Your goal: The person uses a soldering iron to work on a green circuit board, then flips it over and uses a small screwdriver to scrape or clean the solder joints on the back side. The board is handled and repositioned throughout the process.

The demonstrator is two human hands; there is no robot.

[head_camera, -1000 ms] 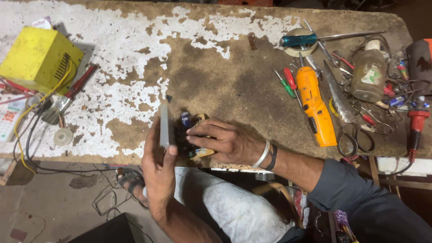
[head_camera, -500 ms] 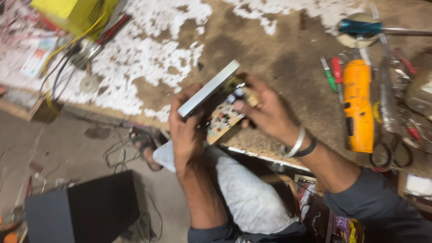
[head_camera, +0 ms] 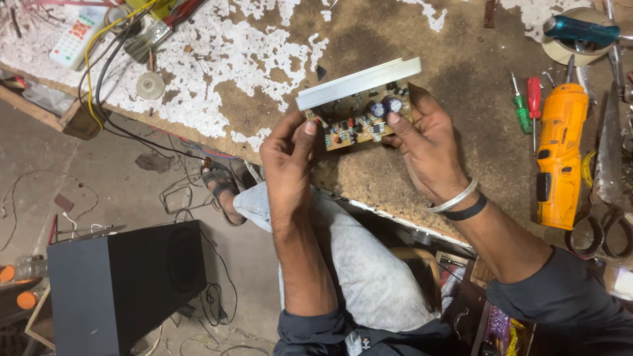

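Note:
Both hands hold a brown circuit board (head_camera: 356,118) above the front edge of the worn workbench (head_camera: 264,79). A long silver heat sink (head_camera: 359,82) runs along the board's far side, and small capacitors stand on its face. My left hand (head_camera: 287,155) grips the board's left end with the thumb on the components. My right hand (head_camera: 428,145) holds the right end, fingertips on the capacitors; a silver bangle and a black band circle that wrist.
An orange power tool (head_camera: 559,155), two small screwdrivers (head_camera: 527,105), scissors (head_camera: 606,198) and a teal-handled screwdriver (head_camera: 580,29) lie at the right. A white remote (head_camera: 80,36), yellow and black wires (head_camera: 99,72) and a white disc (head_camera: 150,86) lie at the left. A black speaker box (head_camera: 125,283) stands on the floor.
The view has swung left and down toward the floor. The board has been turned in my hands so its component face shows, with the heat sink on the far side.

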